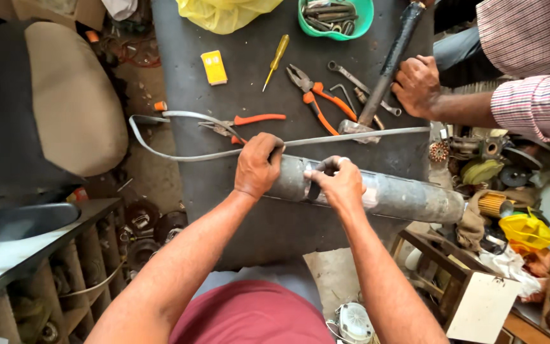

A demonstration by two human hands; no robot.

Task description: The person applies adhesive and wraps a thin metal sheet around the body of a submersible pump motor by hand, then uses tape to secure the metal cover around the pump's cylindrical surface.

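Step in hand, as judged: a grey flat strap (351, 135) is being fitted around a grey metal cylinder (408, 197) lying across the dark work mat (249, 38), its right end overhanging the mat edge

Left hand (257, 167): clamped over the cylinder's left end, palm down, fingers wrapped over the top, strap passing just under or beside the knuckles. Grip closed on the cylinder, used as a hold-down

Right hand (338, 183): set on top of the cylinder just right of the left hand, thumb and forefinger pinched on a dark band (314, 191) wrapped round the tube. Grip closed on that band; whether it is the strap's own end cannot be told

Strap run: from the hands it goes right toward the hammer head (354, 128), and left in a long loop that doubles back near the orange-handled snips (249, 121)

Both forearms come in from the bottom edge, elbows bent, wrists roughly level, hands nearly touching

A second person's hand (418, 86), striped sleeve, is held on the hammer's handle at the mat's right edge, well apart from the two working hands

Next move, as judged: calls for the cylinder to be kept from rolling while the band is drawn snug, slack being taken from the loop side
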